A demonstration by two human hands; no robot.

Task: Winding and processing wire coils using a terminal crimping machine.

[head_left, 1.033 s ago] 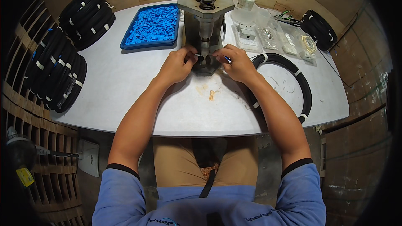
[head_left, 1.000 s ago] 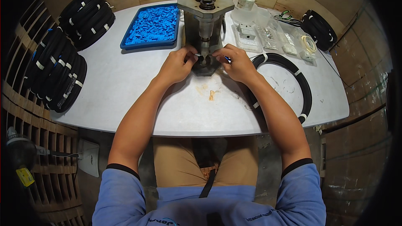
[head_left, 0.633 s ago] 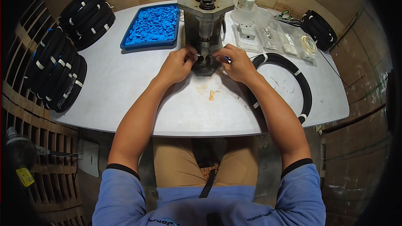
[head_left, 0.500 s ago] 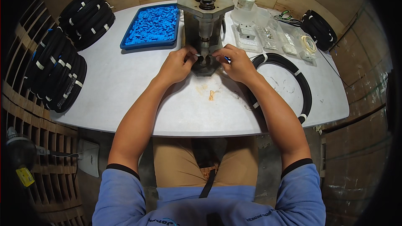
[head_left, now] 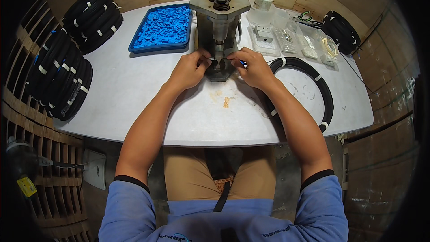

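Note:
A grey metal press (head_left: 218, 13) stands at the middle back of the white table (head_left: 134, 94). My left hand (head_left: 190, 68) and my right hand (head_left: 253, 67) meet at the press's base, fingers pinched around a small part under the ram; the part itself is mostly hidden. A bit of blue shows by my right fingertips. A black cable coil (head_left: 313, 89) with white ties lies under my right forearm, one end leading toward the press.
A blue tray of small blue pieces (head_left: 163, 28) sits left of the press. Clear boxes of small metal parts (head_left: 286, 38), a white bottle (head_left: 262, 2) and tape lie at the right. Bundles of black coils (head_left: 60, 76) hang off the left edge; another (head_left: 340, 29) far right.

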